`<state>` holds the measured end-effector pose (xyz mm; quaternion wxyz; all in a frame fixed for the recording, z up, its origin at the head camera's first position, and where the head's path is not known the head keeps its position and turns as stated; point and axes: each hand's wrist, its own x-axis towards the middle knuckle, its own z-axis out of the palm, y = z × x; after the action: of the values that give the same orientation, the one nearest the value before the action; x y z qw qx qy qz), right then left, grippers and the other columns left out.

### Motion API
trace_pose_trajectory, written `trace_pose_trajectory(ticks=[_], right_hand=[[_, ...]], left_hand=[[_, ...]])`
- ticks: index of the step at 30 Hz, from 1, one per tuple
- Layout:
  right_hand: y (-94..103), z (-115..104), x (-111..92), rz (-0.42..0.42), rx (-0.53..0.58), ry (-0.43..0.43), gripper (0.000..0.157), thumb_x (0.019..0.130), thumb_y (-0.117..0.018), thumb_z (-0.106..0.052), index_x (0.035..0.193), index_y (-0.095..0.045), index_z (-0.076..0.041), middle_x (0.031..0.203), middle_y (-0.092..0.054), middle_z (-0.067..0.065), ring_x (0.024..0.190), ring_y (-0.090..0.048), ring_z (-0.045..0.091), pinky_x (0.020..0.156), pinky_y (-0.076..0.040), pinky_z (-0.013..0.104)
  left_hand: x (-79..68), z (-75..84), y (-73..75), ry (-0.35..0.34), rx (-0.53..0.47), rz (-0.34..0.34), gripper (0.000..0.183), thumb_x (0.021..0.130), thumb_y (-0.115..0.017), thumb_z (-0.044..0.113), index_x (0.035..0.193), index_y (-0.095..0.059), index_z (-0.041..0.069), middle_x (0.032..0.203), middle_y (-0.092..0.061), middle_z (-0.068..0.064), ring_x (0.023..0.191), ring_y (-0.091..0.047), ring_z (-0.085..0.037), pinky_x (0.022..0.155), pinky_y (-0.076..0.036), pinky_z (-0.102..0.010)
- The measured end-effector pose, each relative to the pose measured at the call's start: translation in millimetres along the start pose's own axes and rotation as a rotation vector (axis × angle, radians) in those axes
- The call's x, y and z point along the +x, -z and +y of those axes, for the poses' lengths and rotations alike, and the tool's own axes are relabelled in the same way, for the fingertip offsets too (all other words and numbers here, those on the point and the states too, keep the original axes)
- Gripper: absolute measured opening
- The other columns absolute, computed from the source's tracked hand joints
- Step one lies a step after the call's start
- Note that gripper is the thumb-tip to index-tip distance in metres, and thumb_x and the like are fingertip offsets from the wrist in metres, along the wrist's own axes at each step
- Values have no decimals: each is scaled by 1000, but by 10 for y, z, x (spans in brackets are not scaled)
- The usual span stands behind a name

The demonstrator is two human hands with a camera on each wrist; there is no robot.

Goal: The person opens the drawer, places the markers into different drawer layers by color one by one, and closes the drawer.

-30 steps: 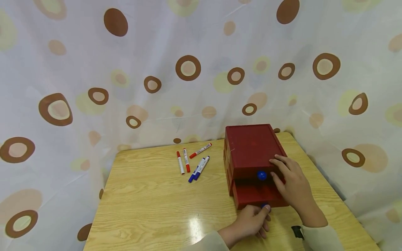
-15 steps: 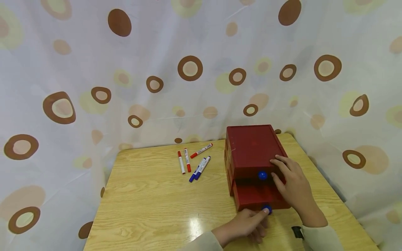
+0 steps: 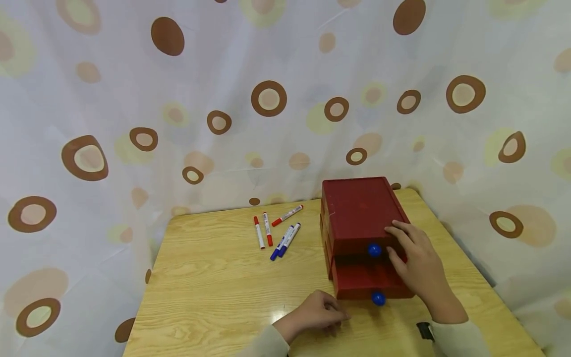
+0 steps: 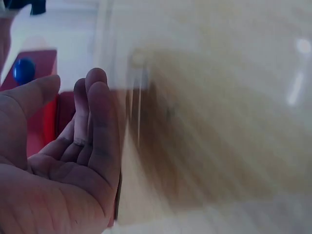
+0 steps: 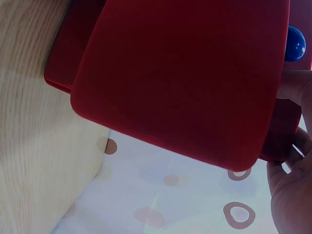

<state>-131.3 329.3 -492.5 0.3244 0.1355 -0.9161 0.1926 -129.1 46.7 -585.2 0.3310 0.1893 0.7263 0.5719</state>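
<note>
A red drawer cabinet (image 3: 359,208) stands on the table with its lower drawer (image 3: 366,275) pulled out and its upper one closed. Each drawer has a round blue knob, the lower knob (image 3: 378,298) facing the front. My left hand (image 3: 314,312) is off that knob, just left of the drawer front, fingers loosely bent and holding nothing; its palm (image 4: 63,190) shows in the left wrist view. At the cabinet's front right corner, my right hand (image 3: 419,263) grips the edge, thumb on the front beside the upper knob (image 3: 374,250) and fingers over the top.
Left of the cabinet, red-capped markers (image 3: 259,233) and blue-capped markers (image 3: 289,240) lie on the wooden table (image 3: 209,282). A white curtain (image 3: 294,59) with brown spots hangs behind and at both sides.
My left hand has let go of the lower knob and moved left, away from it. The lower drawer stays out, and my right hand has kept its place on the cabinet.
</note>
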Motion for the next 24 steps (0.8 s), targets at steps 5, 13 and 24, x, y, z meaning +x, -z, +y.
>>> trace_pose_trajectory(ticks=[5, 13, 24], right_hand=[[5, 13, 17, 1, -3, 1, 56, 82, -86, 1, 134, -68, -6, 144, -61, 17, 131, -56, 40, 105, -49, 53], [-10, 37, -13, 2, 1, -3, 57, 82, -86, 0, 135, -68, -8, 145, -61, 16, 132, -55, 40, 111, -48, 47], [3, 44, -7, -22, 7, -4, 56, 83, -86, -4, 135, -67, -8, 146, -60, 16, 134, -54, 39, 112, -48, 46]], left_hand=[[70, 42, 284, -35, 18, 158, 18, 98, -73, 19, 97, -78, 2, 85, -78, -22, 74, -77, -40, 58, -63, -37], [266, 61, 757, -147, 135, 493, 26, 99, -74, 22, 109, -71, -2, 90, -71, -14, 74, -71, -22, 65, -60, -31], [506, 72, 1152, -225, 422, 704, 25, 98, -73, 10, 116, -68, -7, 107, -62, -27, 88, -56, -25, 77, -50, -34]])
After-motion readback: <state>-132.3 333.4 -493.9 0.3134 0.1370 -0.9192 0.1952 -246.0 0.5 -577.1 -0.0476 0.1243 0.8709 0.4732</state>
